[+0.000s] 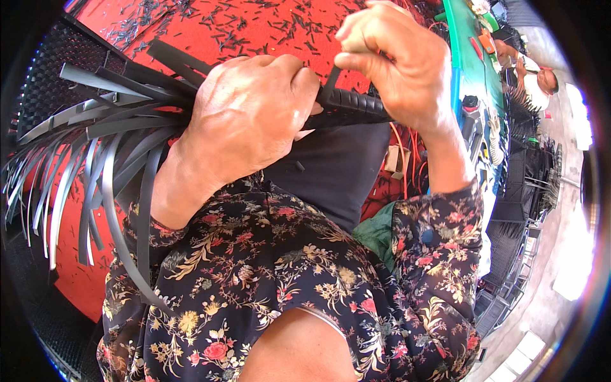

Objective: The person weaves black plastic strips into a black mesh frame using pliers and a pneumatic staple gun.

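Note:
My left hand (251, 114) is closed over a black woven piece, its fingers bent around the near side. Beyond the wrist, long flat black strips (114, 175) fan out to the left and droop down. To the right of that hand, the ribbed, wrapped edge of the woven piece (355, 102) shows. My right hand (404, 70) is raised above this edge, thumb and fingers pinched on a narrow black strip (332, 77) that rises from it. Part of the woven piece is hidden under my left hand; dark cloth (337, 169) lies beneath it.
Short black offcuts (254, 28) are scattered over a red surface (137, 16). Black woven panels (48, 83) stand at the left. Along the right runs a green-topped table (468, 38) with tools. Another person (531, 79) sits beyond it, near black frames (515, 191).

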Action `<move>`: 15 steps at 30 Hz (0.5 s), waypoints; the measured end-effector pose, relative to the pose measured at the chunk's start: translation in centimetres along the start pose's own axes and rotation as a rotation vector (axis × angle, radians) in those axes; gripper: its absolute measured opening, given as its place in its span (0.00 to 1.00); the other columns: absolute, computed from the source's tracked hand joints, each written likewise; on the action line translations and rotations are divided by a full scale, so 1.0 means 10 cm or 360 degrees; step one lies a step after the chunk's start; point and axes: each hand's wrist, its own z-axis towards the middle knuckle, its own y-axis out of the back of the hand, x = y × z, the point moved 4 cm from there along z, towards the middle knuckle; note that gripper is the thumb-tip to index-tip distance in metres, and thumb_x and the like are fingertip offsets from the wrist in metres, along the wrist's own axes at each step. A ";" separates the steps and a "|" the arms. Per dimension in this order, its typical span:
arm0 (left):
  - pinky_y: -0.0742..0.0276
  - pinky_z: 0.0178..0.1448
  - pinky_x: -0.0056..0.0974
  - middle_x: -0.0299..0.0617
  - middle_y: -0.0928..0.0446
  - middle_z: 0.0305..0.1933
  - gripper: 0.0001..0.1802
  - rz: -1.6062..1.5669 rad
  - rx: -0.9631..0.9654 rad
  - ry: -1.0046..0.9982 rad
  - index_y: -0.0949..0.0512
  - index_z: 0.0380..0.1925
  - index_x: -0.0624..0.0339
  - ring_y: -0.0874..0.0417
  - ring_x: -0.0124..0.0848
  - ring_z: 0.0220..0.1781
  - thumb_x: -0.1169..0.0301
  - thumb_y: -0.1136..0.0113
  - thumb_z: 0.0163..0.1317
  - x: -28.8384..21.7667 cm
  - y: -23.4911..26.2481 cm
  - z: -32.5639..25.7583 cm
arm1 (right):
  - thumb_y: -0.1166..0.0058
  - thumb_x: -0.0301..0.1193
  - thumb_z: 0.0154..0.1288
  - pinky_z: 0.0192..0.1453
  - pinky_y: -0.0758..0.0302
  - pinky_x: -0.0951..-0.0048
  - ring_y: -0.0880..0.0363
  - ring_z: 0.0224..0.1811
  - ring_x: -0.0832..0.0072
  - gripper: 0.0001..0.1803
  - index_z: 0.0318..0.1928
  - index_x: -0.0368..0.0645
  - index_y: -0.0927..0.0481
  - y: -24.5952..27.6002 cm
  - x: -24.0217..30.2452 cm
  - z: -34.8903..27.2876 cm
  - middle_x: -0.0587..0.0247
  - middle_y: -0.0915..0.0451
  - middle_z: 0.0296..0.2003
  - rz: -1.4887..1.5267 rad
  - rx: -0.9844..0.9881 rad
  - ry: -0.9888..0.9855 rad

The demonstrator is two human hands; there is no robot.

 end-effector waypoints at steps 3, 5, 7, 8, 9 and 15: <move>0.23 0.36 0.42 0.44 0.23 0.32 0.17 0.0020 0.0008 0.0014 0.23 0.34 0.61 0.19 0.44 0.33 0.69 0.31 0.44 0.02 0.01 0.01 | 0.33 0.23 0.48 0.36 0.27 0.71 0.23 0.28 0.68 0.09 0.25 0.40 0.23 -0.13 -0.23 -0.03 0.62 0.23 0.25 0.0402 0.0172 -0.0400; 0.23 0.36 0.42 0.44 0.23 0.32 0.17 0.0025 -0.0002 0.0006 0.23 0.34 0.61 0.19 0.44 0.32 0.69 0.31 0.44 -0.03 0.07 -0.01 | 0.36 0.19 0.52 0.32 0.28 0.74 0.24 0.27 0.75 0.06 0.27 0.37 0.22 -0.20 -0.26 -0.03 0.62 0.23 0.25 0.0746 0.0242 -0.0555; 0.24 0.36 0.43 0.44 0.23 0.31 0.17 0.0037 0.0018 0.0013 0.23 0.34 0.61 0.19 0.44 0.32 0.69 0.30 0.44 -0.04 0.11 -0.02 | 0.38 0.18 0.54 0.32 0.28 0.75 0.24 0.28 0.79 0.05 0.27 0.35 0.22 -0.25 -0.25 0.00 0.63 0.23 0.25 0.1034 0.0371 -0.0774; 0.24 0.36 0.43 0.44 0.23 0.31 0.17 0.0043 0.0029 0.0017 0.23 0.34 0.61 0.20 0.44 0.32 0.69 0.30 0.44 -0.04 0.12 -0.02 | 0.40 0.17 0.56 0.33 0.27 0.77 0.24 0.29 0.82 0.04 0.28 0.34 0.22 -0.31 -0.29 -0.01 0.66 0.22 0.25 0.1187 0.0445 -0.0852; 0.24 0.36 0.43 0.43 0.23 0.30 0.17 0.0032 0.0032 0.0021 0.24 0.34 0.61 0.20 0.44 0.32 0.69 0.30 0.44 -0.04 0.12 -0.01 | 0.40 0.17 0.56 0.34 0.27 0.77 0.24 0.29 0.82 0.04 0.28 0.35 0.22 -0.36 -0.36 -0.03 0.66 0.22 0.25 0.1287 0.0482 -0.0943; 0.25 0.34 0.42 0.43 0.24 0.30 0.17 -0.0128 -0.0042 0.0019 0.23 0.35 0.63 0.20 0.43 0.30 0.71 0.30 0.45 -0.02 0.12 0.02 | 0.39 0.19 0.57 0.34 0.27 0.79 0.24 0.29 0.83 0.03 0.30 0.36 0.21 -0.62 -0.54 -0.12 0.67 0.21 0.25 0.1661 0.0616 -0.1104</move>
